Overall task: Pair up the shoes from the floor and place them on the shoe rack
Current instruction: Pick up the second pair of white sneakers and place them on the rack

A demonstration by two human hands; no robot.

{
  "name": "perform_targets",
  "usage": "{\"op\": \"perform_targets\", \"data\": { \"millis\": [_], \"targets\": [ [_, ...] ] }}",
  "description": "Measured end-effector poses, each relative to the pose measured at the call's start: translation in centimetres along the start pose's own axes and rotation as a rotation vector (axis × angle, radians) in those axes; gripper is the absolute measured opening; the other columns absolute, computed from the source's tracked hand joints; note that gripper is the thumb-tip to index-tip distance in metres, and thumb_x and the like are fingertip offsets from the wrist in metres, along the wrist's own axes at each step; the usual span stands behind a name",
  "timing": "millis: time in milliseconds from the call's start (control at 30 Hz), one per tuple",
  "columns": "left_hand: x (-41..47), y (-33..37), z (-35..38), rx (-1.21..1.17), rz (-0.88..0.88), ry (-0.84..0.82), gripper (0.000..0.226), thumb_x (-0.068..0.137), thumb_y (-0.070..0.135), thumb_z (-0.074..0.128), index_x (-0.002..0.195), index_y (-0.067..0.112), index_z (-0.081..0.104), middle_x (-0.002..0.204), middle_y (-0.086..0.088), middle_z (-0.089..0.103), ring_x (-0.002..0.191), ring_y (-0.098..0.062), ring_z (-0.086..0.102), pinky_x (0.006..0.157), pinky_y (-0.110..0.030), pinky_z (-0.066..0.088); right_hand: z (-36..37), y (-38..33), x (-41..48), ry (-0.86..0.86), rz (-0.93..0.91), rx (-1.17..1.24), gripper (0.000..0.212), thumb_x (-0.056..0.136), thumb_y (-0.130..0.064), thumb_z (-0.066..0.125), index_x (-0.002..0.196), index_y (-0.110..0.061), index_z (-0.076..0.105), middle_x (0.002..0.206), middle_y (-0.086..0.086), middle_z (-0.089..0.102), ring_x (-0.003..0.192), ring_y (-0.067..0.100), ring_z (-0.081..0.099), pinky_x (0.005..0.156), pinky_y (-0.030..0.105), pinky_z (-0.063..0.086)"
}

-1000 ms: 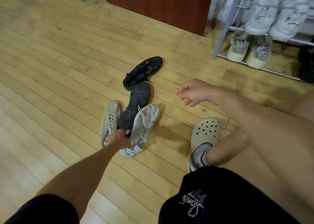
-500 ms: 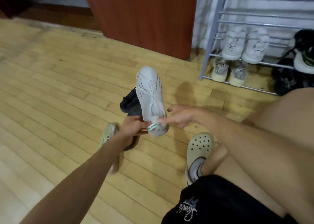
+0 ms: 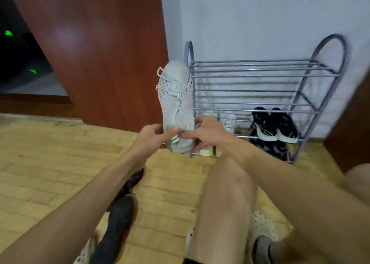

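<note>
Sneaker (image 3: 176, 95), 1, gripped by left hand (image 3: 152, 139), right hand (image 3: 209, 134).

Both bare arms reached up toward the middle of the frame. The left forearm (image 3: 90, 193) ran from the lower left corner, and the right forearm (image 3: 290, 179) came in from the lower right edge. The hands met just above centre. The left hand (image 3: 152, 137) gripped the heel end of a white lace-up knit sneaker (image 3: 176, 95) from the left, thumb laid across its front. The right hand (image 3: 208, 135) held the same end from the right, fingers curled round it and fingertips almost touching the left thumb.
</note>
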State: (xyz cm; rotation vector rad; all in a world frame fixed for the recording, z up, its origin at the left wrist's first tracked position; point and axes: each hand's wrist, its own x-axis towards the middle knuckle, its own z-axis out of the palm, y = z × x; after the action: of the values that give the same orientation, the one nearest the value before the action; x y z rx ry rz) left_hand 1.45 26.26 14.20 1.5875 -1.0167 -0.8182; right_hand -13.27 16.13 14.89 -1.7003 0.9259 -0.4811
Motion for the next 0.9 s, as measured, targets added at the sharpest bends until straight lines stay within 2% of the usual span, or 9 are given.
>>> {"op": "perform_targets", "data": {
  "millis": [100, 167, 267, 400, 500, 567, 633, 733, 900],
  "targets": [
    [1.9, 3.9, 2.2, 0.044, -0.031, -0.043, 0.034, 0.077, 0.031, 0.075, 0.096, 0.003, 0.072, 0.082, -0.007, 0.076, 0.071, -0.015, 0.072, 0.063, -0.029, 0.06, -4.4, -1.2, -0.9, 0.06, -0.064, -0.077, 0.056, 0.07, -0.03, 0.084, 0.117, -0.014, 0.058, 0.108, 0.006, 0.068, 0.085, 0.023, 0.071, 0.065, 0.042, 0.062],
    [3.2, 6.0, 4.8, 0.053, -0.083, -0.097, 0.031, 0.076, 0.027, 0.077, 0.094, 0.002, 0.07, 0.084, -0.012, 0.075, 0.073, -0.022, 0.071, 0.067, -0.038, 0.061, -7.7, -0.9, -1.7, 0.101, -0.106, -0.102, 0.06, 0.073, -0.028, 0.082, 0.125, -0.014, 0.056, 0.103, 0.003, 0.068, 0.08, 0.021, 0.071, 0.064, 0.039, 0.062],
    [4.5, 8.0, 9.9, 0.084, -0.087, -0.13, 0.019, 0.073, 0.012, 0.076, 0.086, 0.003, 0.066, 0.074, -0.011, 0.072, 0.059, -0.018, 0.07, 0.058, -0.036, 0.061, -12.7, 0.5, -3.3, 0.091, -0.095, -0.156, 0.061, 0.077, -0.022, 0.079, 0.131, -0.02, 0.05, 0.094, -0.003, 0.065, 0.077, 0.018, 0.07, 0.07, 0.043, 0.062],
    [5.3, 9.6, 17.7, 0.156, -0.073, -0.238, 0.019, 0.073, 0.003, 0.074, 0.08, 0.007, 0.057, 0.077, -0.011, 0.069, 0.058, -0.02, 0.068, 0.051, -0.031, 0.059, -20.7, 3.9, -6.2, 0.039, 0.036, -0.181, 0.054, 0.083, -0.028, 0.074, 0.132, -0.022, 0.053, 0.108, 0.0, 0.07, 0.097, 0.017, 0.069, 0.081, 0.038, 0.06],
    [5.2, 10.0, 23.7, 0.152, -0.131, -0.315, 0.027, 0.073, 0.001, 0.074, 0.083, 0.007, 0.05, 0.088, -0.016, 0.068, 0.062, -0.023, 0.068, 0.054, -0.038, 0.061, -26.4, 7.6, -8.9, 0.095, 0.152, -0.142, 0.045, 0.088, -0.029, 0.068, 0.13, -0.018, 0.056, 0.115, 0.011, 0.068, 0.095, 0.017, 0.066, 0.087, 0.035, 0.057],
    [4.9, 9.7, 27.7, 0.153, -0.162, -0.37, 0.03, 0.073, 0.003, 0.075, 0.088, 0.006, 0.05, 0.093, -0.018, 0.067, 0.065, -0.023, 0.068, 0.056, -0.04, 0.061, -29.7, 10.9, -11.2, 0.158, 0.231, -0.113, 0.033, 0.091, -0.026, 0.064, 0.122, -0.015, 0.061, 0.121, 0.018, 0.064, 0.095, 0.02, 0.064, 0.082, 0.033, 0.055],
    [4.4, 8.9, 31.5, 0.155, -0.197, -0.42, 0.033, 0.074, 0.004, 0.075, 0.097, 0.004, 0.052, 0.097, -0.02, 0.066, 0.074, -0.026, 0.067, 0.063, -0.041, 0.061, -32.4, 14.7, -13.7, 0.219, 0.335, -0.11, 0.023, 0.092, -0.025, 0.062, 0.114, -0.017, 0.062, 0.121, 0.012, 0.063, 0.098, 0.021, 0.065, 0.073, 0.027, 0.055],
    [3.3, 7.0, 36.5, 0.151, -0.261, -0.499, 0.03, 0.075, 0.003, 0.073, 0.096, 0.002, 0.053, 0.094, -0.02, 0.065, 0.079, -0.03, 0.065, 0.069, -0.043, 0.06, -35.2, 20.6, -17.6, 0.262, 0.514, -0.105, 0.037, 0.093, -0.027, 0.06, 0.128, -0.014, 0.056, 0.121, 0.005, 0.061, 0.095, 0.017, 0.063, 0.067, 0.028, 0.055],
    [-1.0, 1.9, 42.6, 0.181, -0.415, -0.692, 0.046, 0.077, 0.004, 0.072, 0.118, -0.001, 0.052, 0.106, -0.019, 0.067, 0.087, -0.03, 0.069, 0.071, -0.038, 0.06, -36.3, 29.1, -23.1, 0.318, 0.688, -0.001, 0.04, 0.093, -0.027, 0.061, 0.129, -0.014, 0.054, 0.125, 0.011, 0.061, 0.103, 0.024, 0.064, 0.086, 0.038, 0.054]
  ]
}}
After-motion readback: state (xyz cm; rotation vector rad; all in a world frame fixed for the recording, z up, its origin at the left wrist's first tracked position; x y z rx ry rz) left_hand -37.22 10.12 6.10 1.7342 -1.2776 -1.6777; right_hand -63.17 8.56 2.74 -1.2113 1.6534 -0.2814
